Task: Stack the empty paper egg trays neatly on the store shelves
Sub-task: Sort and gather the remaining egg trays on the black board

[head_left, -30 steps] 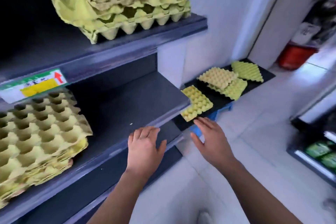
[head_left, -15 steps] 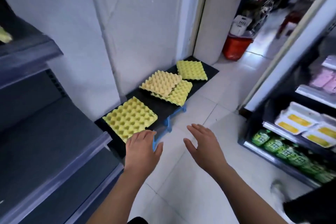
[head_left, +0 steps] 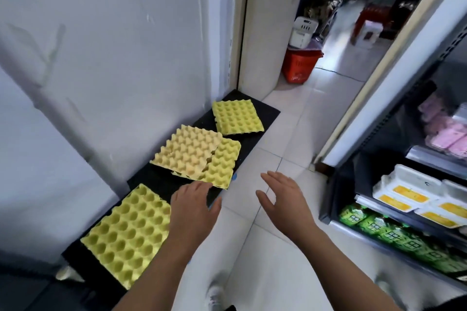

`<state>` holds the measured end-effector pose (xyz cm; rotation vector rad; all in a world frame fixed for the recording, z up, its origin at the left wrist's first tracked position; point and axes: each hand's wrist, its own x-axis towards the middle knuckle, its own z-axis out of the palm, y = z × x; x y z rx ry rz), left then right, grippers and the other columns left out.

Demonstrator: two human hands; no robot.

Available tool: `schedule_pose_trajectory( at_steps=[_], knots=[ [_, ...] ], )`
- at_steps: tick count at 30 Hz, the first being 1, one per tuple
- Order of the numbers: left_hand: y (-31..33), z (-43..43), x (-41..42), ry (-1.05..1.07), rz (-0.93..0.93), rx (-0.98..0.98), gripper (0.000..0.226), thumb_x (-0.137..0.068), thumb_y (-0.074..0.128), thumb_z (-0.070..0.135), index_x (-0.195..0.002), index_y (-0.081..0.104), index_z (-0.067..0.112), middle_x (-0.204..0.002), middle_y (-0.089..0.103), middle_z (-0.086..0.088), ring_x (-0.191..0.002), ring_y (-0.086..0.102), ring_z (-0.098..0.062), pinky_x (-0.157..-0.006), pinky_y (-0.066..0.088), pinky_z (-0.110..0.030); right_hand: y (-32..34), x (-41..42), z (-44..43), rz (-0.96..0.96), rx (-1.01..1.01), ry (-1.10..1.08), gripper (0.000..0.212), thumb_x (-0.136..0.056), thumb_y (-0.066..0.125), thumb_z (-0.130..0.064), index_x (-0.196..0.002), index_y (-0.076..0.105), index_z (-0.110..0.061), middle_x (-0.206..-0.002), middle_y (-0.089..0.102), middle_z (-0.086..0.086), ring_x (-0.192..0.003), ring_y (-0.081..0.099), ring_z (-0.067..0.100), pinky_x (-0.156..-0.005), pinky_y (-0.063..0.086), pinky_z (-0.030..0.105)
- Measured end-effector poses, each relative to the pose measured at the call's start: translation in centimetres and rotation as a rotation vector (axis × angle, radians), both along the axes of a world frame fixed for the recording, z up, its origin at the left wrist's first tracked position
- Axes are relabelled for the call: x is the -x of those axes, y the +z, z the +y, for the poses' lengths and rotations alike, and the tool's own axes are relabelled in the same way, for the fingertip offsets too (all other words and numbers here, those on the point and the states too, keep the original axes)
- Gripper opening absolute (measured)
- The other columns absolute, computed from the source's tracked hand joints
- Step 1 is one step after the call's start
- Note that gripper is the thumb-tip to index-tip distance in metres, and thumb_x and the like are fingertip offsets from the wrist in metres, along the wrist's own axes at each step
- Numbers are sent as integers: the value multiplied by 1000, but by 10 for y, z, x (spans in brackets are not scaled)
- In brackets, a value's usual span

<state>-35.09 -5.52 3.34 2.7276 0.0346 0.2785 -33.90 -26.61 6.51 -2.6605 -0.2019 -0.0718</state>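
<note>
1. A refrigerated display case (head_left: 404,134) stands to the right of the right hand, holding green packets (head_left: 394,232) on its lowest visible level, white egg cartons with yellow labels (head_left: 414,197) above them, and pink packs (head_left: 447,131) higher up.
2. A black platform (head_left: 161,184) runs along the white wall (head_left: 113,58), ahead of and to the left of both hands, low on the tiled floor (head_left: 290,134); it carries all four paper egg trays in view.
3. The nearest yellow-green tray (head_left: 126,232) lies cups-up just left of the left forearm, flat on the platform.
4. Two trays overlap just beyond the left fingertips: a tan tray (head_left: 187,154) lies bumps-up, partly covering a yellow-green tray (head_left: 222,164) whose near corner sits close to the left hand.
5. The fourth tray (head_left: 236,116), yellow-green and cups-up, lies alone at the platform's far end, well ahead of both hands.
6. One red basket (head_left: 299,63) stands far ahead of the right hand, with a white container (head_left: 303,31) on top of it.
7. The left hand (head_left: 194,207) hovers palm-down over the platform's edge, fingers spread, grasping nothing.
8. The right hand (head_left: 283,199) hangs over the bare floor, well apart from every tray, fingers loose and extended, holding nothing.
</note>
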Motion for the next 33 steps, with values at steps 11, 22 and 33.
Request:
schedule_pose_trajectory(
  at_steps=[11, 22, 33],
  knots=[
    [-15, -42, -207, -40, 54, 58, 51, -81, 44, 51, -106, 72, 16, -105, 70, -1, -96, 63, -27, -84, 48, -43, -18, -202, -45, 39, -20, -67, 43, -93, 60, -30, -132, 56, -14, -137, 54, 5, -130, 45, 25, -113, 29, 42],
    [-61, -107, -386, 168, 251, 106, 40, -91, 62, 36, -125, 63, 16, -128, 61, -3, -120, 52, -29, -101, 36, -43, -64, -421, -116, 150, 33, 90, 45, -95, 54, -33, -137, 51, -15, -141, 50, 5, -134, 39, 23, -112, 23, 32],
    [-138, -94, -528, 329, 535, 130, 50, -93, 56, 41, -138, 51, 18, -139, 51, -1, -129, 44, -26, -106, 35, -41, -147, -581, -115, 360, -13, 139, 44, -95, 54, -29, -135, 51, -12, -137, 53, 6, -129, 45, 23, -110, 31, 35]
  ],
)
